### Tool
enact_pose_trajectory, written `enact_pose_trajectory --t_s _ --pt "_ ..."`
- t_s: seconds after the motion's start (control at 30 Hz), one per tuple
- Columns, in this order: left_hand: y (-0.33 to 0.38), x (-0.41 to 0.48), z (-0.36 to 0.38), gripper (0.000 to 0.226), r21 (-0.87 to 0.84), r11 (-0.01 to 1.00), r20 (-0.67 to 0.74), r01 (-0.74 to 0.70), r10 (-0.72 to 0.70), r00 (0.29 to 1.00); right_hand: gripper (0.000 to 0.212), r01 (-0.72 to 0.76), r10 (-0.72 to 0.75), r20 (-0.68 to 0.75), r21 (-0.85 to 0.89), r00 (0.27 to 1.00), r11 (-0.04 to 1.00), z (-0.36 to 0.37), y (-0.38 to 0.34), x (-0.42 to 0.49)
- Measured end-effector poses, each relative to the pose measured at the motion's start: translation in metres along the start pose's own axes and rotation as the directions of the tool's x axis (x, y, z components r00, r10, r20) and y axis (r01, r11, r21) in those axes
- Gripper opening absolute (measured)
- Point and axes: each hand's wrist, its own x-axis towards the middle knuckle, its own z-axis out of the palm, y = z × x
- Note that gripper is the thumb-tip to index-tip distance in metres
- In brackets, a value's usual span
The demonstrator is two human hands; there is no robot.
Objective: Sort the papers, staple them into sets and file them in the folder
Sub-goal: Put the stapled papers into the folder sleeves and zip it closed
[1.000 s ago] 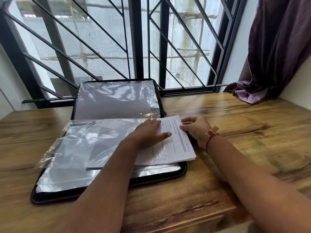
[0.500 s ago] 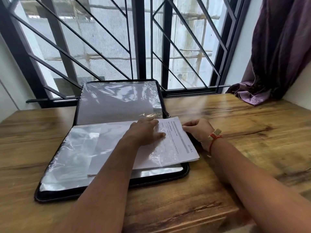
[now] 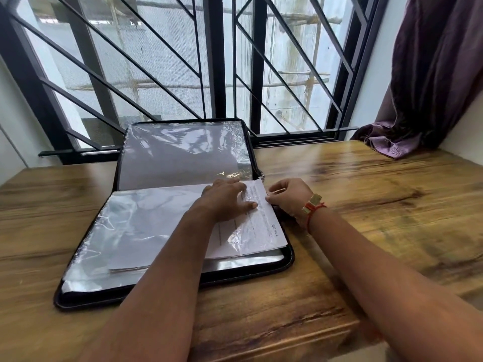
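A black folder (image 3: pixel 289 259) lies open on the wooden table, its clear plastic sleeves (image 3: pixel 136 226) spread flat. A printed paper set (image 3: pixel 266 231) marked "SECTION 1" lies partly inside the top sleeve on the right side, its right end sticking out. My left hand (image 3: pixel 227 202) rests flat with fingers spread on the sleeve over the paper. My right hand (image 3: pixel 290 197) pinches the paper's upper right edge with curled fingers. The rest of the paper under the plastic is blurred by glare.
The folder's upper half (image 3: pixel 183 155) leans toward the barred window (image 3: pixel 217 74). A purple curtain (image 3: pixel 431 87) hangs at the far right, its hem on the wooden table (image 3: pixel 379 194). The table's front edge (image 3: pixel 274 340) is close to me.
The raised plastic sleeve on the left has settled flat. The paper has slid further left into the sleeve. My left hand drew back slightly and my right hand followed the paper's edge.
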Motion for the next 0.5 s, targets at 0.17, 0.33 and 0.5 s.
enact_pose_trajectory --t_s 0.17,0.33,0.5 --pt "0.0001 -0.0012 -0.0006 0.067 -0.002 1.000 -0.005 -0.009 0.009 1.000 0.014 0.079 -0.090 -0.040 -0.219 0.995 0.973 -0.0038 -0.0054 -0.0064" --pt "0.0016 -0.0035 -0.0021 0.063 0.001 1.000 -0.004 -0.016 0.017 1.000 0.017 0.138 -0.149 -0.020 -0.263 0.989 0.955 -0.0045 -0.0070 -0.0067" --pt "0.0027 -0.0045 -0.0024 0.062 0.005 1.000 -0.009 -0.022 0.022 1.000 0.015 0.140 -0.140 0.008 -0.104 0.990 0.985 -0.0006 -0.0079 -0.0060"
